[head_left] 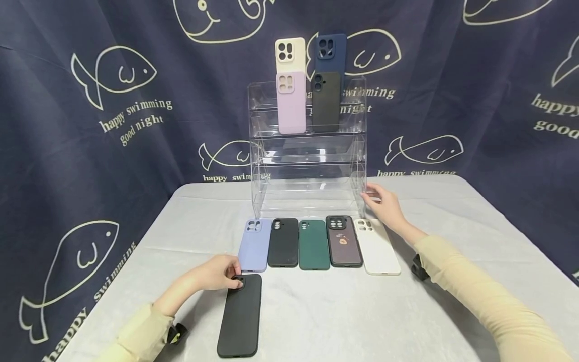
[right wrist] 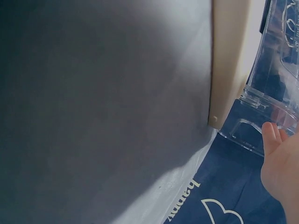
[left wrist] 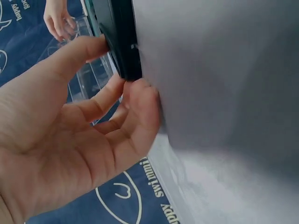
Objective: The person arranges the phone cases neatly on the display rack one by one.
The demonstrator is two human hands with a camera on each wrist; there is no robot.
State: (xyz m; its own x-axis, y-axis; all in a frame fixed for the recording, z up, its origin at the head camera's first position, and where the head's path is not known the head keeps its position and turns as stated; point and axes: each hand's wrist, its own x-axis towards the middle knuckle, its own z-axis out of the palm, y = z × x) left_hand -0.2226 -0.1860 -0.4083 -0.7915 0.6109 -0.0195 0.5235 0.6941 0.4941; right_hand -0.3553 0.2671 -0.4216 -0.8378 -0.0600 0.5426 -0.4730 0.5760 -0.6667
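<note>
My left hand (head_left: pixel 216 273) pinches the top end of a black phone case (head_left: pixel 239 322), which lies at the front left of the table. In the left wrist view the thumb rests over the dark case (left wrist: pixel 122 42) and the fingers curl at its edge. My right hand (head_left: pixel 384 203) holds the lower right side of a clear tiered display stand (head_left: pixel 307 173); some fingertips show through the plastic in the right wrist view. Upright on the stand's upper tiers are a cream case (head_left: pixel 296 60), a lilac case (head_left: pixel 291 108), a navy case (head_left: pixel 336 60) and a dark case (head_left: pixel 326 108).
Before the stand lies a row: a light blue case (head_left: pixel 255 251), a black case (head_left: pixel 283 246), a green case (head_left: pixel 314 249), a dark case with a small picture (head_left: pixel 345 254) and a white case (head_left: pixel 380 251). A navy fish-print curtain (head_left: pixel 149 166) hangs behind the grey-white table (head_left: pixel 362 322).
</note>
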